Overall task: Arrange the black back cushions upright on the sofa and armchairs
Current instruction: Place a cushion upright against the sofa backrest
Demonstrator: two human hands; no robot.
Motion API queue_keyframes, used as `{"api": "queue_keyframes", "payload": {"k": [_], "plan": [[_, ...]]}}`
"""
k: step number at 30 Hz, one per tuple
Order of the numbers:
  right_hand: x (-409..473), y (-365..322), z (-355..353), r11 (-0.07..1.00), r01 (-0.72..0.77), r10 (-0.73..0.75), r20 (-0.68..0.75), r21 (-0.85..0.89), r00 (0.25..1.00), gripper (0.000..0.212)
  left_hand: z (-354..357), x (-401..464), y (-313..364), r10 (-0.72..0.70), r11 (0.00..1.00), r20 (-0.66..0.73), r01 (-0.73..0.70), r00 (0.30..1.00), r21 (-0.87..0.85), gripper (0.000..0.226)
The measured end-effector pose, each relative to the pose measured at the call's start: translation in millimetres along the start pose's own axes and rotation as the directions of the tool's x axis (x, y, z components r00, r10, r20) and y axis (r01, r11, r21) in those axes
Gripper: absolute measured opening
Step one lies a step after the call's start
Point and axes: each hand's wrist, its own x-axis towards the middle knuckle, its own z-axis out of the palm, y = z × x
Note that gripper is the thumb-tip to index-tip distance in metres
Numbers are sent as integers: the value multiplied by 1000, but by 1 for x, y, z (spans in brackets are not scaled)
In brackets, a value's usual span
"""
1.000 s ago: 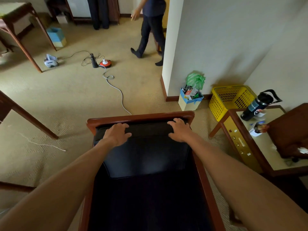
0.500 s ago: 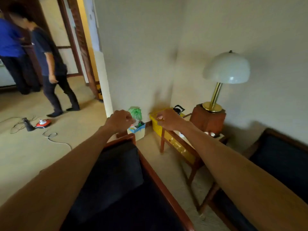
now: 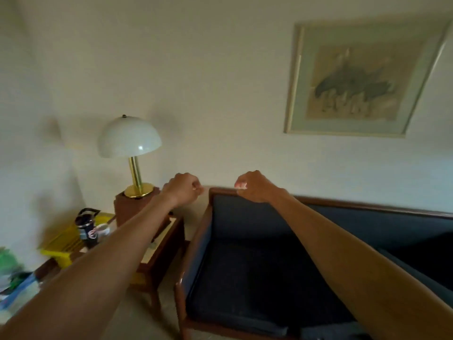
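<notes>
**Both hands raised over the sofa end, nothing held**

The person stands facing the wall with both arms stretched forward. The left hand (image 3: 182,190) is curled into a loose fist in the air, above the gap between the counter (image 3: 157,244) and the sofa (image 3: 196,251); it holds nothing. The right hand (image 3: 252,186) is also curled, fingers bent down, just over the top rail at the sofa's left corner. Whether it touches the rail cannot be told; it grips no object.

The sofa has a brown wooden frame and dark upholstery. A back cushion (image 3: 247,214) stands upright against the frame at the left end, directly below the right hand. The seat cushion (image 3: 245,283) lies flat beneath it. Further dark cushions to the right are partly hidden behind the right forearm.

On the counter, left of the sofa, stands a lamp (image 3: 130,138) with a white dome shade and brass stem on a brown block. A dark bottle (image 3: 87,228) stands nearer the counter's left side, with a yellow basket (image 3: 61,244) behind it. A framed picture (image 3: 355,77) hangs on the wall above the sofa.
</notes>
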Motion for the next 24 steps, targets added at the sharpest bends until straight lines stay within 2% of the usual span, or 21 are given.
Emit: {"api": "queue_keyframes", "payload": {"k": [6, 11, 17, 24], "plan": [[-55, 180, -69, 977, -211, 208, -81, -28, 975, 29, 95, 80, 172, 228, 973, 109, -224, 968, -46, 31], [-92, 294, -103, 927, -374, 372, -122, 4, 920, 26, 163, 123, 278, 338, 941, 183, -324, 923, -101, 29], [-108, 393, -110, 870, -491, 491, -136, 36, 860, 23, 233, 168, 355, 437, 899, 267, -418, 859, -128, 27], [-98, 487, -89, 779, -620, 626, -157, 91, 764, 24, 331, 225, 389, 502, 865, 384, -451, 775, -220, 20]]}}
